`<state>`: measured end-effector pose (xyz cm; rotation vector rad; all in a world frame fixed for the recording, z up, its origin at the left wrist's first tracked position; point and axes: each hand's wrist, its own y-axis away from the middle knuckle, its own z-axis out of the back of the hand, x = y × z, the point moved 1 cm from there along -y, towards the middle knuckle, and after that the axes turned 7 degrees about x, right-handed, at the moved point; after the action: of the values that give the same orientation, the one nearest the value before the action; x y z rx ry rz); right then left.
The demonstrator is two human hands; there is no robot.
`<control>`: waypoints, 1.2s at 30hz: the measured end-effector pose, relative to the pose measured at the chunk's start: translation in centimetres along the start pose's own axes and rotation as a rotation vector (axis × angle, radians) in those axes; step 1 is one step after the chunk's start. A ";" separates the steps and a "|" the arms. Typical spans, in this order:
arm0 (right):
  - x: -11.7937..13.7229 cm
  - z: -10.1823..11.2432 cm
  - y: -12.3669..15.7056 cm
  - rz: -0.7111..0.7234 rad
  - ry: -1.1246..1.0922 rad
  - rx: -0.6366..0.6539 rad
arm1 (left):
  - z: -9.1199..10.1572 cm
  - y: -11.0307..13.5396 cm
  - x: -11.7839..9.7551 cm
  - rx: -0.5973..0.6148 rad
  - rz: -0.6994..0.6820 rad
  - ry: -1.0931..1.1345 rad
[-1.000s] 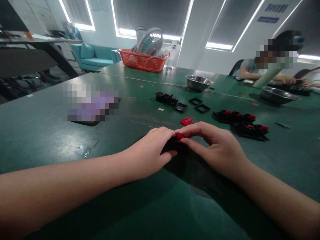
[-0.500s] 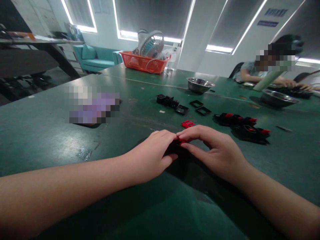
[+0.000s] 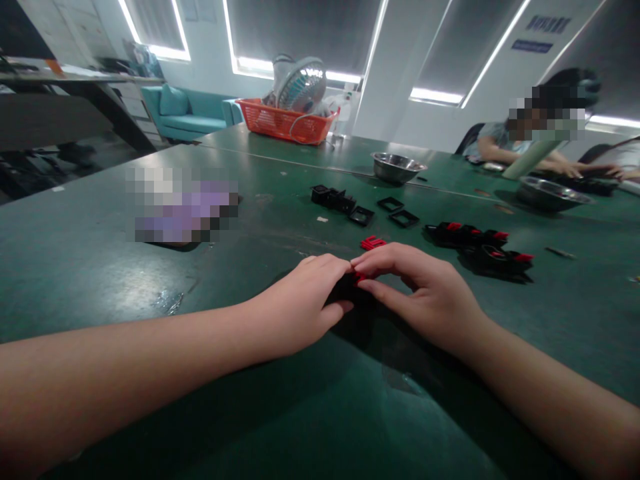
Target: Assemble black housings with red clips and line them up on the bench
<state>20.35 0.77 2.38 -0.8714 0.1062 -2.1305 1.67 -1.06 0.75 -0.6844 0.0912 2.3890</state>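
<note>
Red and small, a piece (image 3: 359, 279) is pinched by the right hand (image 3: 433, 287) on the near side of the red pile (image 3: 373, 243), against a black part (image 3: 344, 289) held by the left hand (image 3: 306, 308); if the pinch slips, it could be dropped or skewed.

The bench (image 3: 270, 230) has a smooth, faintly glossy top, bearing a perforated plastic basket (image 3: 285, 127) near its far-left corner, shiny metal bowls (image 3: 397, 172) towards its far edge and matt plastic frames (image 3: 400, 223) farther in from that edge
</note>
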 end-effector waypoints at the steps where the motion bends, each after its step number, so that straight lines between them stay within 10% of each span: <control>1: 0.0 0.0 0.0 0.002 -0.002 -0.002 | 0.0 0.0 0.0 -0.001 0.000 -0.002; 36: 0.3 0.1 0.0 0.035 0.061 -0.004 | 0.1 0.0 0.1 -0.006 -0.023 0.008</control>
<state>20.30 0.61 2.62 -0.8016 0.1560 -2.1256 1.57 -1.01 0.76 -0.6944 0.0797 2.3657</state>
